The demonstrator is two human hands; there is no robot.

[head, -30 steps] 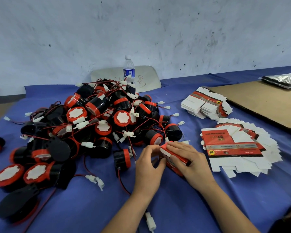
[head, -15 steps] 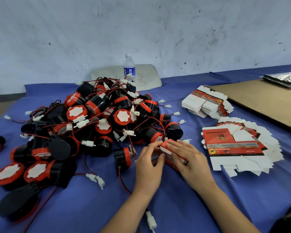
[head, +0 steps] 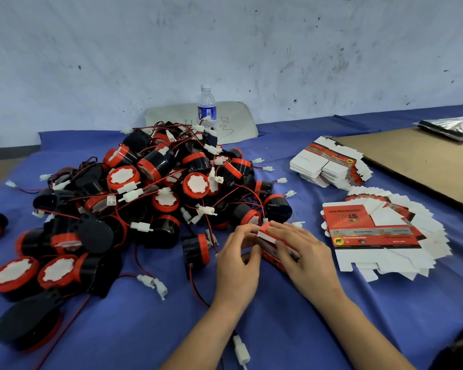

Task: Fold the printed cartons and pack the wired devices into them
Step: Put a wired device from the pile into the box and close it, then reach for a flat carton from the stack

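- Small red-and-white printed cardboard carton (head: 271, 257) low over the blue table cloth (head: 134, 329), just in front of a heap of black-and-red round wired devices (head: 155, 196).
- Left hand (head: 237, 259) pinches the carton's left end.
- Right hand (head: 302, 252) curls over its top, holding it.
- Fan of flat unfolded cartons (head: 372, 231) lies to the right.
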